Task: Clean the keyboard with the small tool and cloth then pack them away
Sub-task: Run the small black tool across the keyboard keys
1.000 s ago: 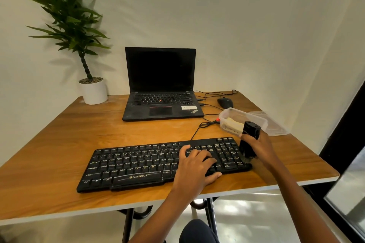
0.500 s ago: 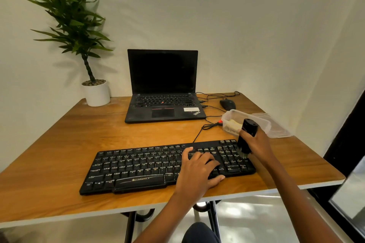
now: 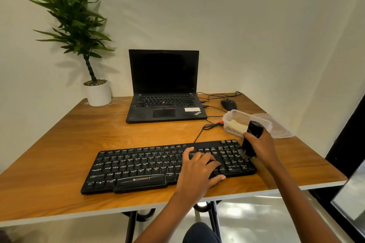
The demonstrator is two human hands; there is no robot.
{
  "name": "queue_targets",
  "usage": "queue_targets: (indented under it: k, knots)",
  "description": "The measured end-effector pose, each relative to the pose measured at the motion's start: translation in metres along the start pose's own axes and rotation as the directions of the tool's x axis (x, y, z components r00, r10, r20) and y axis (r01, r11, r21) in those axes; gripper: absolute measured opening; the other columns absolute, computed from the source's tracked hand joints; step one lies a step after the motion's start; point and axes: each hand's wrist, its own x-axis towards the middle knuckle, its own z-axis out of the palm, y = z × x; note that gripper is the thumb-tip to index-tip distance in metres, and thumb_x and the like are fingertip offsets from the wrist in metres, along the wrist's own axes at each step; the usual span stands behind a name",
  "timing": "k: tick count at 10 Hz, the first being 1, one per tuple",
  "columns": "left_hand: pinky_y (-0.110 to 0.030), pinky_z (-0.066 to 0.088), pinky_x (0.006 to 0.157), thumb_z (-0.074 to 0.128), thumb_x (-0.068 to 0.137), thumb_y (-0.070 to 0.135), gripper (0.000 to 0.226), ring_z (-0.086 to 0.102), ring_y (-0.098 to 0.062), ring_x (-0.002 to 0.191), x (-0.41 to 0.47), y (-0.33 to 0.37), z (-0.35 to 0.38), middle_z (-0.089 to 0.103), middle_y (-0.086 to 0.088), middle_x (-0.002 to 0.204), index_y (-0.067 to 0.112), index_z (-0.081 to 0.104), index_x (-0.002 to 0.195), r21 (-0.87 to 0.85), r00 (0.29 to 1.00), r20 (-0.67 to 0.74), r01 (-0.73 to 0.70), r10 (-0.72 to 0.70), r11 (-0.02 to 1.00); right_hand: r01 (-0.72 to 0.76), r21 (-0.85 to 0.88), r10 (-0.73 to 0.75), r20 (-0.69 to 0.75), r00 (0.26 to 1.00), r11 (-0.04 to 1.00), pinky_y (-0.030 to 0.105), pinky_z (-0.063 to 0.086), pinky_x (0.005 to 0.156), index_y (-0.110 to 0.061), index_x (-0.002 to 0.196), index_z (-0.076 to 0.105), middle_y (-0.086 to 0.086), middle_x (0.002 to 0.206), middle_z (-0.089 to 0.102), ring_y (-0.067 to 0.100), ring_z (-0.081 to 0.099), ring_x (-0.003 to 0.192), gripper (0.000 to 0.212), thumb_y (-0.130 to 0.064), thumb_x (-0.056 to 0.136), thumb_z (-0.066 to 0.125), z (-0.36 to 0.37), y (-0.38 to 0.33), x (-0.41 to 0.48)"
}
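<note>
- your right hand (image 3: 258,145) grips the brush (image 3: 254,129), fingers curled round it, tip on the right end of the keyboard (image 3: 138,165)
- your left hand (image 3: 199,169) lies flat on the keys, fingers relaxed
- brushing looks under way; the cloth (image 3: 238,125) sits unused in the box (image 3: 235,113), so wiping and packing are left

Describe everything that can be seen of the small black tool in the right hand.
The small black tool is a dark, matte, roughly cylindrical body, plastic by its look. It stands nearly upright, its top leaning slightly right. The right hand grips its middle. Its lower end, where pale bristles seem to show, meets the right end of the keyboard.
</note>
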Motion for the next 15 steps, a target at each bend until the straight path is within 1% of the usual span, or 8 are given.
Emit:
queue_targets:
  k: [2, 3, 7, 8, 9, 11, 14, 15]
  knots:
    - [-0.038, 0.022, 0.101, 0.034, 0.084, 0.065, 0.043, 0.06, 0.0, 0.087, -0.001, 0.0, 0.0, 0.062, 0.022, 0.093, 0.041, 0.068, 0.095, -0.001, 1.0, -0.008, 0.001, -0.001, 1.0, 0.095, -0.046, -0.094, 0.025, 0.995, 0.994, 0.023, 0.046, 0.073, -0.027, 0.116, 0.042, -0.009, 0.095, 0.053, 0.006, 0.053, 0.086, 0.034, -0.021, 0.088, 0.06, 0.01, -0.006, -0.006]
    - [-0.038, 0.023, 0.1, 0.034, 0.084, 0.064, 0.044, 0.06, 0.0, 0.085, -0.001, 0.001, 0.0, 0.062, 0.022, 0.092, 0.04, 0.069, 0.094, -0.017, 1.0, -0.03, -0.002, 0.001, 1.0, 0.053, 0.022, -0.054, 0.009, 0.999, 0.998, 0.018, 0.044, 0.065, -0.018, 0.117, 0.044, 0.001, 0.101, 0.053, 0.015, 0.056, 0.093, 0.031, -0.012, 0.089, 0.056, 0.003, -0.004, -0.004]
    - [-0.038, 0.024, 0.1, 0.032, 0.084, 0.065, 0.046, 0.06, 0.0, 0.086, 0.0, 0.001, -0.002, 0.063, 0.022, 0.092, 0.04, 0.07, 0.094, -0.008, 1.0, -0.02, -0.001, 0.001, 1.0, 0.044, -0.043, -0.039, 0.108, 0.993, 0.998, 0.032, 0.049, 0.079, -0.013, 0.127, 0.044, 0.003, 0.106, 0.055, 0.02, 0.055, 0.096, 0.042, -0.018, 0.088, 0.059, 0.005, -0.006, 0.002]
    - [-0.038, 0.023, 0.1, 0.032, 0.085, 0.065, 0.046, 0.06, 0.0, 0.086, -0.001, 0.001, -0.001, 0.063, 0.022, 0.092, 0.04, 0.07, 0.094, -0.007, 1.0, -0.015, -0.003, 0.003, 1.0, 0.076, -0.073, -0.073, 0.039, 0.997, 0.994, 0.028, 0.046, 0.079, -0.012, 0.126, 0.045, 0.004, 0.108, 0.054, 0.017, 0.053, 0.097, 0.04, -0.014, 0.089, 0.058, -0.001, -0.001, 0.004]
    - [-0.038, 0.023, 0.1, 0.032, 0.085, 0.065, 0.046, 0.06, 0.0, 0.086, -0.001, 0.001, -0.002, 0.063, 0.022, 0.092, 0.04, 0.069, 0.094, -0.012, 1.0, -0.026, 0.002, -0.003, 1.0, 0.03, -0.008, -0.029, 0.133, 0.991, 1.0, 0.027, 0.05, 0.073, -0.012, 0.13, 0.043, 0.006, 0.11, 0.057, 0.02, 0.058, 0.098, 0.043, -0.016, 0.09, 0.057, -0.005, 0.003, 0.004]
    - [-0.038, 0.024, 0.1, 0.033, 0.085, 0.065, 0.045, 0.06, 0.0, 0.086, -0.001, 0.001, -0.002, 0.063, 0.021, 0.092, 0.039, 0.069, 0.094, -0.009, 0.999, -0.032, -0.006, 0.005, 1.0, 0.035, -0.029, -0.032, 0.101, 0.994, 0.999, 0.043, 0.052, 0.085, -0.014, 0.129, 0.044, 0.009, 0.112, 0.058, 0.026, 0.058, 0.103, 0.042, -0.016, 0.089, 0.058, -0.01, 0.004, 0.004]
    - [-0.037, 0.024, 0.099, 0.033, 0.083, 0.066, 0.046, 0.061, 0.001, 0.084, 0.0, 0.0, 0.001, 0.064, 0.022, 0.09, 0.04, 0.07, 0.092, -0.017, 1.0, -0.015, -0.003, 0.003, 1.0, 0.114, -0.149, -0.093, 0.137, 0.986, 0.982, 0.035, 0.045, 0.089, -0.012, 0.126, 0.046, 0.002, 0.107, 0.054, 0.02, 0.051, 0.103, 0.041, -0.018, 0.088, 0.06, 0.011, -0.01, 0.018]
    - [-0.036, 0.023, 0.099, 0.033, 0.083, 0.066, 0.046, 0.06, 0.002, 0.084, 0.0, 0.001, 0.0, 0.064, 0.023, 0.09, 0.041, 0.07, 0.092, -0.019, 1.0, -0.013, -0.002, 0.002, 1.0, 0.102, -0.112, -0.091, 0.097, 0.991, 0.988, 0.028, 0.043, 0.08, -0.011, 0.128, 0.044, 0.004, 0.109, 0.054, 0.019, 0.051, 0.101, 0.042, -0.016, 0.089, 0.058, 0.015, -0.007, 0.019]
